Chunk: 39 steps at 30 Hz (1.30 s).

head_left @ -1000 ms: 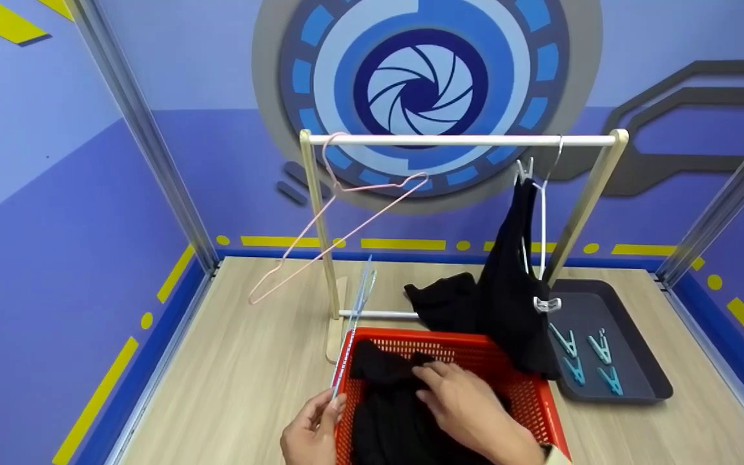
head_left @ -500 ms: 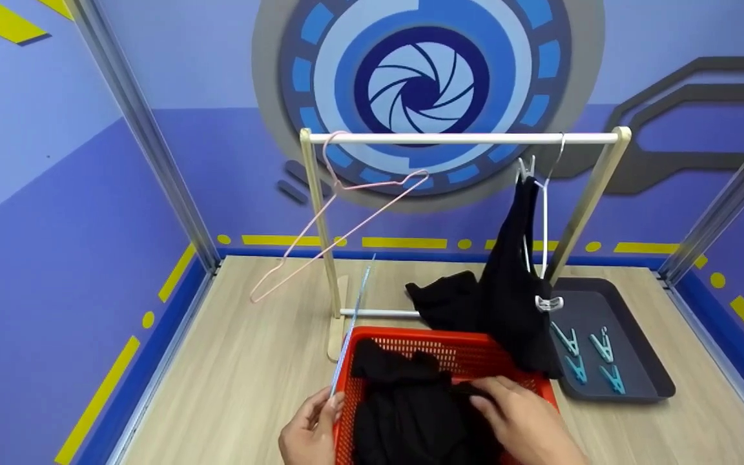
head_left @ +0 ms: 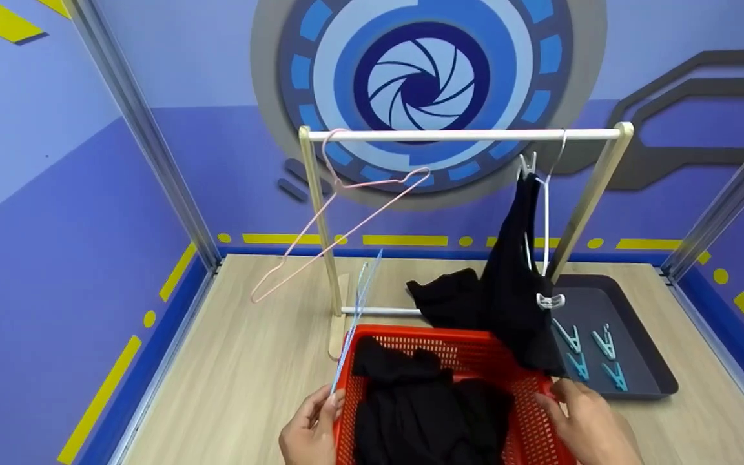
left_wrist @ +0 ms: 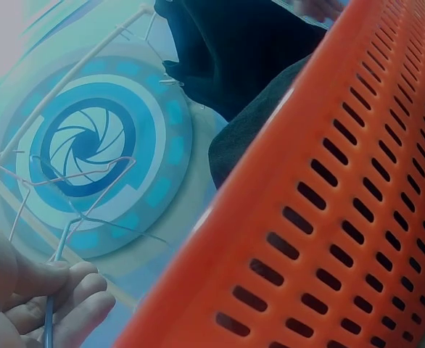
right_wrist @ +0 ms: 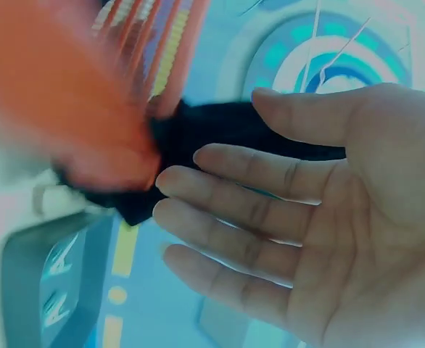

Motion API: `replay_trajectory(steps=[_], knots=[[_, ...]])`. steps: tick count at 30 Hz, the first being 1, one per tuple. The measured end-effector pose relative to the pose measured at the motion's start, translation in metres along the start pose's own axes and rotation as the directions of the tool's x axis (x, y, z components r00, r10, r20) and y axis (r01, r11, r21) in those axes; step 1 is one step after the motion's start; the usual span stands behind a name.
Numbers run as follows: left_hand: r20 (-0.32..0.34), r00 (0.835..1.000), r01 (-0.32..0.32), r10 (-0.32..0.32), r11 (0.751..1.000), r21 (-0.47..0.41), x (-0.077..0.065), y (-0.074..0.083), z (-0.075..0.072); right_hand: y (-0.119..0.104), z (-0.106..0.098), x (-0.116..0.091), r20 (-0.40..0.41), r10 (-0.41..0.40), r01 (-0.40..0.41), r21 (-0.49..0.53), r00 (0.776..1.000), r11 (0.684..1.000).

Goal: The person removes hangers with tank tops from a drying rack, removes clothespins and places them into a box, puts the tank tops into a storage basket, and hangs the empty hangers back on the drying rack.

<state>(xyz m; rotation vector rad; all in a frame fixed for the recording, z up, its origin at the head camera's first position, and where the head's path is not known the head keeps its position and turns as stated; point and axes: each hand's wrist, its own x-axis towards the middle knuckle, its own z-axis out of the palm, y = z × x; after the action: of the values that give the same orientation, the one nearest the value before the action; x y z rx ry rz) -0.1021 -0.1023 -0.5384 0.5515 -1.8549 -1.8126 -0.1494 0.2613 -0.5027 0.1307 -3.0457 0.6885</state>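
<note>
My left hand (head_left: 310,429) pinches a light blue hanger (head_left: 347,352) between thumb and fingers, beside the left rim of the red basket (head_left: 423,332). The hanger tilts up and away towards the rack, nearly edge-on. Black clothing (head_left: 411,413) lies crumpled inside the basket. At the basket's right rim is my right hand (head_left: 588,420); in the right wrist view its fingers (right_wrist: 230,225) are straight and spread, holding nothing. Whether it touches the rim is hard to tell. A black garment (head_left: 514,303) hangs from a white hanger, held with white clothespins (head_left: 549,301).
Behind the basket stands a drying rack (head_left: 462,135) with a white bar and wooden posts. A pink hanger (head_left: 372,216) hangs at its left end. To the right, a dark grey tray (head_left: 653,368) holds several teal clothespins (head_left: 614,376). Walls enclose the table (head_left: 236,374).
My right hand has left the black clothing in the basket and moved right to the basket's right rim. My left hand stays in place, while the blue hanger has turned slightly.
</note>
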Motion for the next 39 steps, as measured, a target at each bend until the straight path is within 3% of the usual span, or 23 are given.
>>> replay_trajectory(steps=[5, 9, 12, 16, 20, 25, 30, 39], knots=[[0.003, 1.0, -0.028, 0.028, 0.999, -0.021, -0.001, 0.002, -0.001, 0.02, 0.013, 0.003, 0.008, 0.021, -0.021, -0.054, 1.0, 0.998], [0.01, 0.996, -0.088, 0.089, 0.995, -0.054, -0.001, 0.002, -0.001, 0.032, 0.027, 0.004, 0.025, 0.025, -0.022, -0.127, 0.999, 0.992], [0.012, 0.991, -0.135, 0.137, 0.988, -0.077, 0.0, 0.001, 0.0, 0.038, 0.037, 0.003, -0.032, -0.013, 0.008, -0.167, 0.999, 0.986], [0.006, 0.985, -0.172, 0.173, 0.982, -0.077, 0.0, 0.0, 0.001, 0.044, 0.048, 0.0, -0.151, -0.1, 0.07, -0.193, 0.983, 0.979], [0.008, 0.983, -0.18, 0.181, 0.98, -0.081, 0.0, 0.001, 0.001, 0.046, 0.051, 0.0, -0.203, -0.15, 0.105, -0.216, 0.968, 0.971], [0.026, 0.99, -0.139, 0.141, 0.987, -0.076, 0.005, 0.008, 0.0, 0.044, 0.051, 0.0, -0.191, -0.139, 0.095, -0.22, 0.972, 0.971], [0.05, 0.992, -0.112, 0.112, 0.994, -0.011, 0.013, 0.019, -0.001, 0.043, 0.051, 0.0, -0.184, -0.137, 0.093, -0.231, 0.973, 0.969], [0.071, 0.979, -0.188, 0.189, 0.982, -0.027, 0.03, 0.038, 0.002, 0.043, 0.051, 0.0, -0.185, -0.123, 0.081, -0.218, 0.975, 0.972]])
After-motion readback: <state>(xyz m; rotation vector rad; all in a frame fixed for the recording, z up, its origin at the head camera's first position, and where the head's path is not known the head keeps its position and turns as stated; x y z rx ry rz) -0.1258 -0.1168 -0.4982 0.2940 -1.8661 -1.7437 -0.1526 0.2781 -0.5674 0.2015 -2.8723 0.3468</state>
